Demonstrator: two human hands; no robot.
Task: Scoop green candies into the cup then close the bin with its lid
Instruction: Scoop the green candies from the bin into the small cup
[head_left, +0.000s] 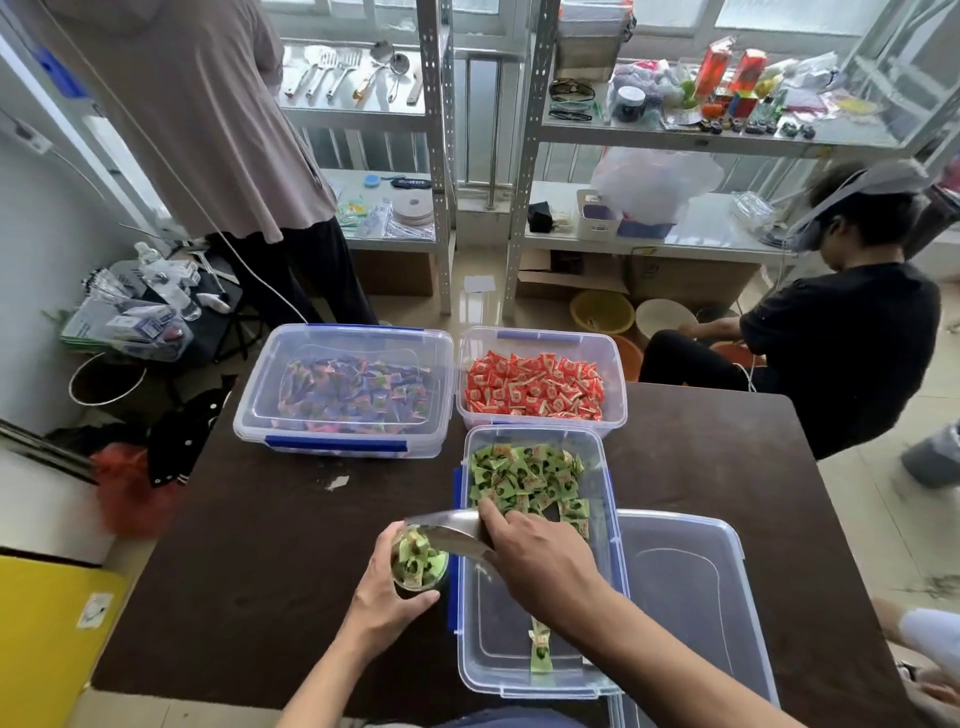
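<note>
A clear bin (607, 519) with blue latches holds green candies (524, 475) heaped at its far end; one stray candy (540, 652) lies near its front wall. My right hand (540, 561) grips a metal scoop (449, 532) tilted over the bin's left rim, its mouth above a clear cup (418, 564). The cup stands on the dark table just left of the bin and is filled with green candies. My left hand (387, 605) grips the cup from the near side. The bin's clear lid (691, 592) lies to the right, partly under the bin.
A closed bin of purple candies (345, 389) and an open bin of red candies (540, 387) stand at the table's (249, 545) far side. One person stands at the far left, another sits at the right. Metal shelves line the back.
</note>
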